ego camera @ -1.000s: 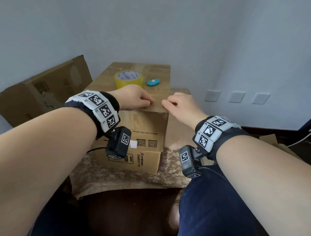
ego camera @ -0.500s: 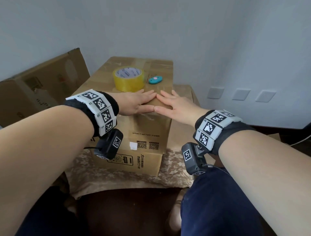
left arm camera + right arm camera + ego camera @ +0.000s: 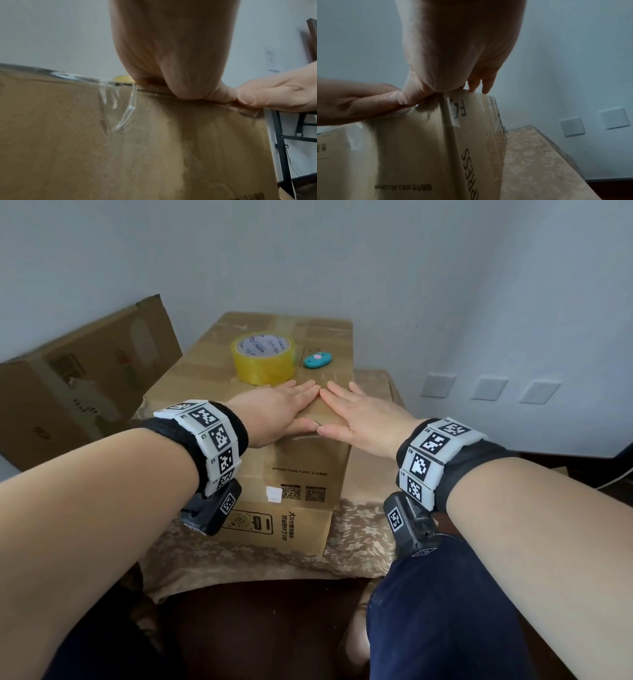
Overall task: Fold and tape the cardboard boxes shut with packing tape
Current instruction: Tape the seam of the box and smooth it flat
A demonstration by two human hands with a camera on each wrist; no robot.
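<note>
A second ago both hands were curled at the near edge of the box [image 3: 301, 470]; now the left hand [image 3: 274, 412] and right hand [image 3: 359, 416] lie flat on its top with straight fingers, index fingertips touching and thumbs meeting at the near rim. Neither grasps anything: they press. This suggests the flaps are down and the tape over the near edge is being smoothed, so this box looks nearly sealed. In the left wrist view a clear strip of tape [image 3: 123, 108] runs down the front face, partly wrinkled and lifted, and may need another rub. The tape roll [image 3: 263, 358] stands just ahead of the left fingertips, near but apart, and a small teal cutter [image 3: 318, 360] lies ahead of the gap between the hands. The right hand sits close to the box's right edge, with its outer fingertips past that edge in the right wrist view; beyond it the cloth-covered counter [image 3: 370, 529] shows a bare strip before the wall. To the left, another box [image 3: 78, 392] leans well apart. Forward sliding is blocked by the roll; sideways along the near edge is free.
</note>
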